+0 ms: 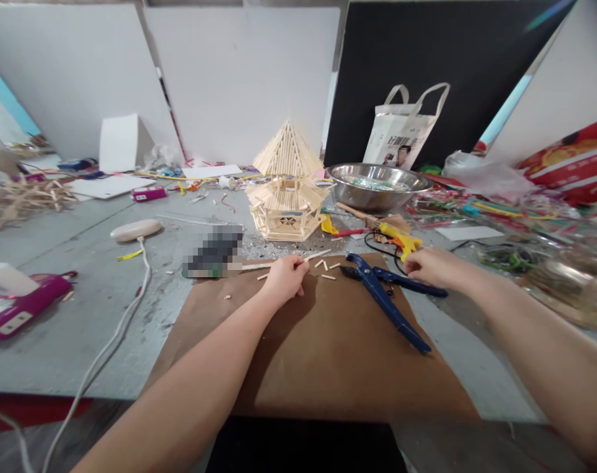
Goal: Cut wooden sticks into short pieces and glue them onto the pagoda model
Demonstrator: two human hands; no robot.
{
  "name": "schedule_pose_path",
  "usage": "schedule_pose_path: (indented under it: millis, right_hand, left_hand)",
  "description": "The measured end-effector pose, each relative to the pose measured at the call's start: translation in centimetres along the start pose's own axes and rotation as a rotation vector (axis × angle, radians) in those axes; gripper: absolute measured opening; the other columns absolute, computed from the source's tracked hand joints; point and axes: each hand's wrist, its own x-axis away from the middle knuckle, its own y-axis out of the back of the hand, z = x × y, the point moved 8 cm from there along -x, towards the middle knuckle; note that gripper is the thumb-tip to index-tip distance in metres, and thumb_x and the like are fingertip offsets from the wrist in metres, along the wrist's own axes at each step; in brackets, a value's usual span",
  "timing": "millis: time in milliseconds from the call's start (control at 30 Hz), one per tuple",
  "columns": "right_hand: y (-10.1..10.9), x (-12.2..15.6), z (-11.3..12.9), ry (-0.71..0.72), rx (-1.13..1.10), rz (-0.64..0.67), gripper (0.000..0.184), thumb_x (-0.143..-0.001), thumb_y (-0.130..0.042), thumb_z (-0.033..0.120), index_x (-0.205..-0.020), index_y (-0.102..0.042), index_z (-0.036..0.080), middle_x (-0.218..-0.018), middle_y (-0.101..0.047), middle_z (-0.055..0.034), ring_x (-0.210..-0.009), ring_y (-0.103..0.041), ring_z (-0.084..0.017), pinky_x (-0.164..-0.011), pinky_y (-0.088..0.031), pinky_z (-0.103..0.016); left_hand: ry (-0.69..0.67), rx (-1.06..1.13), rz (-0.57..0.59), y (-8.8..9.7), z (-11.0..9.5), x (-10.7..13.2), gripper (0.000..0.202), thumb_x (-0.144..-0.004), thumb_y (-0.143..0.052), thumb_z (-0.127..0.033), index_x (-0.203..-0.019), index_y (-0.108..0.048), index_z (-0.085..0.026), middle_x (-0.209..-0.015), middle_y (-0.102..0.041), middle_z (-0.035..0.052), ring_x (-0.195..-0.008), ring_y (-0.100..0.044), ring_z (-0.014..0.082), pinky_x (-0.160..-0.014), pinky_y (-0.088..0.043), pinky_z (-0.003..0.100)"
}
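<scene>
A thin pale wooden stick [318,254] juts out of my left hand [286,277], whose fingers pinch it above the brown sheet [303,355]. My right hand [434,268] is closed at the handle end of a yellow glue gun [401,240]; its fingertips are partly hidden. Just below lie blue-handled cutting pliers [384,299], their handles spread. Several short cut stick pieces [328,276] are scattered between the left hand and the pliers. Behind them stands a small pavilion model [287,177] built of wooden sticks, with a pointed roof.
A phone [214,251] lies left of my left hand. A steel bowl [377,187] stands behind the glue gun, a white bag [402,131] beyond it. At left are a white cable [116,335] and a purple power strip [27,305]. Plastic-wrapped bundles clutter the right.
</scene>
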Motion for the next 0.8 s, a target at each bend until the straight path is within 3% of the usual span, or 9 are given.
schedule_pose_path:
  millis: [133, 333, 433, 600, 700, 800]
  right_hand:
    - [-0.3, 0.2, 0.6, 0.043, 0.013, 0.02, 0.015, -0.064, -0.047, 0.014, -0.066, -0.06, 0.02, -0.07, -0.062, -0.0065, -0.065, -0.052, -0.016, -0.057, -0.032, -0.025]
    - [-0.3, -0.2, 0.6, 0.039, 0.057, 0.004, 0.012, -0.065, -0.045, 0.014, -0.056, -0.052, 0.018, -0.067, -0.059, -0.0073, -0.059, -0.049, -0.015, -0.051, -0.029, -0.025]
    - [0.9, -0.8, 0.9, 0.022, 0.064, -0.049, 0.013, -0.073, -0.04, 0.021, -0.068, -0.052, 0.018, -0.071, -0.058, -0.0069, -0.061, -0.05, -0.015, -0.051, -0.029, -0.025]
    - [4.0, -2.7, 5.5, 0.15, 0.079, -0.25, 0.022, -0.079, -0.034, 0.025, -0.09, -0.052, 0.019, -0.089, -0.06, -0.007, -0.077, -0.054, -0.017, -0.06, -0.035, -0.025]
    - [4.5, -4.7, 8.9, 0.211, 0.101, -0.276, 0.029, -0.079, -0.034, 0.026, -0.102, -0.051, 0.018, -0.104, -0.057, -0.0097, -0.09, -0.053, -0.02, -0.068, -0.037, -0.027]
    - [4.2, -6.8, 11.0, 0.238, 0.139, -0.253, 0.028, -0.078, -0.037, 0.022, -0.097, -0.056, 0.016, -0.103, -0.057, -0.0122, -0.093, -0.053, -0.022, -0.07, -0.039, -0.03]
  left_hand:
    - [0.0, -0.003, -0.002, 0.0, 0.1, -0.1, 0.023, -0.076, -0.038, -0.034, -0.078, -0.053, -0.016, -0.035, -0.048, -0.0049, -0.028, -0.041, 0.0071, -0.034, -0.031, 0.015]
    - [-0.009, -0.004, -0.013, 0.2, -0.1, 0.0, 0.023, -0.076, -0.039, -0.034, -0.077, -0.053, -0.016, -0.035, -0.048, -0.0047, -0.028, -0.042, 0.0072, -0.035, -0.032, 0.015]
    - [-0.018, -0.004, -0.02, 0.2, -0.1, 0.0, 0.022, -0.077, -0.039, -0.033, -0.076, -0.053, -0.016, -0.034, -0.047, -0.005, -0.028, -0.042, 0.0069, -0.036, -0.032, 0.015]
    - [-0.023, 0.005, -0.031, 0.3, -0.2, 0.0, 0.021, -0.076, -0.04, -0.033, -0.076, -0.052, -0.016, -0.033, -0.046, -0.0054, -0.027, -0.041, 0.0068, -0.034, -0.031, 0.015]
    - [-0.02, 0.012, -0.022, 0.3, -0.3, 0.1, 0.02, -0.076, -0.04, -0.032, -0.075, -0.052, -0.016, -0.033, -0.046, -0.0056, -0.025, -0.039, 0.0063, -0.032, -0.029, 0.014]
    - [-0.022, 0.022, -0.018, 0.3, -0.5, 0.1, 0.019, -0.076, -0.04, -0.031, -0.073, -0.051, -0.016, -0.033, -0.045, -0.0058, -0.025, -0.039, 0.0061, -0.032, -0.029, 0.014]
